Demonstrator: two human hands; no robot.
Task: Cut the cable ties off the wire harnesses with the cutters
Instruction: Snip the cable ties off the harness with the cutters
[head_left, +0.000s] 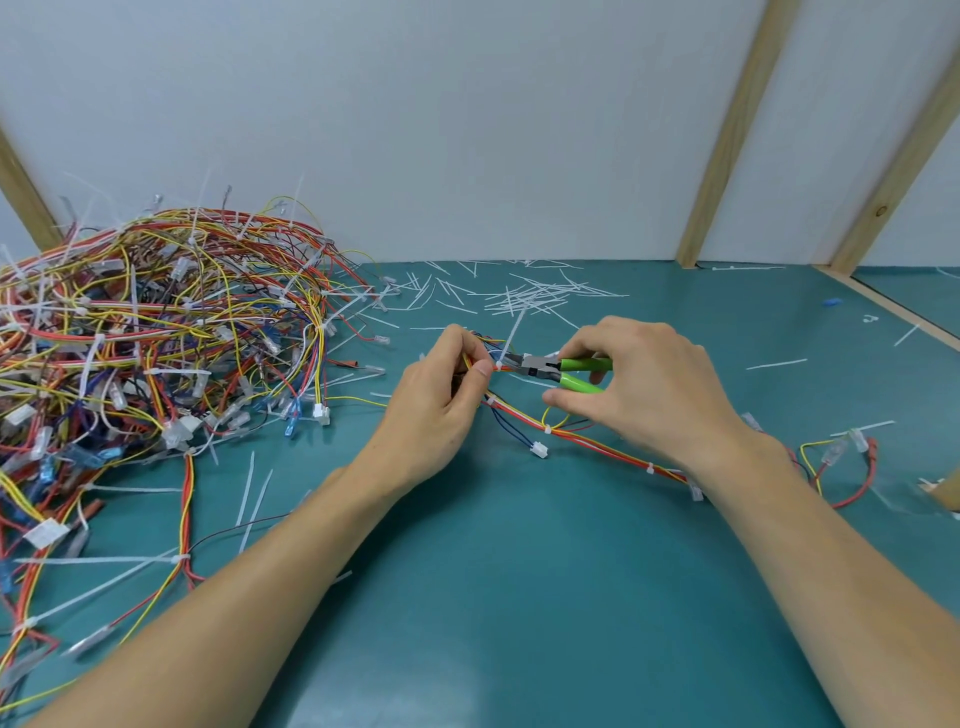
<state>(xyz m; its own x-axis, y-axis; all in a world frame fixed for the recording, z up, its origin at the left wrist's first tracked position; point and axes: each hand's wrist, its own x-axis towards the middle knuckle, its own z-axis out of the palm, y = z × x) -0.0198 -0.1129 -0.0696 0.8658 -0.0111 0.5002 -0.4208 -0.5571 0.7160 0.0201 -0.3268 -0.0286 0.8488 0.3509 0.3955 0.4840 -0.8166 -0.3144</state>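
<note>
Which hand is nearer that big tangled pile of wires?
The left hand. The pile of wires lies just to its left, while the right hand, gripping the green cutters, is farther away.

We find no readable text, no label, brand, number or sign on any surface in view, the connector housings and cable ties too small and blurred for us to make out any marking.

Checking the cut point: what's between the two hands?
Head view: the cutters, nose at a white tie on the harness the left hand pinches.
</note>
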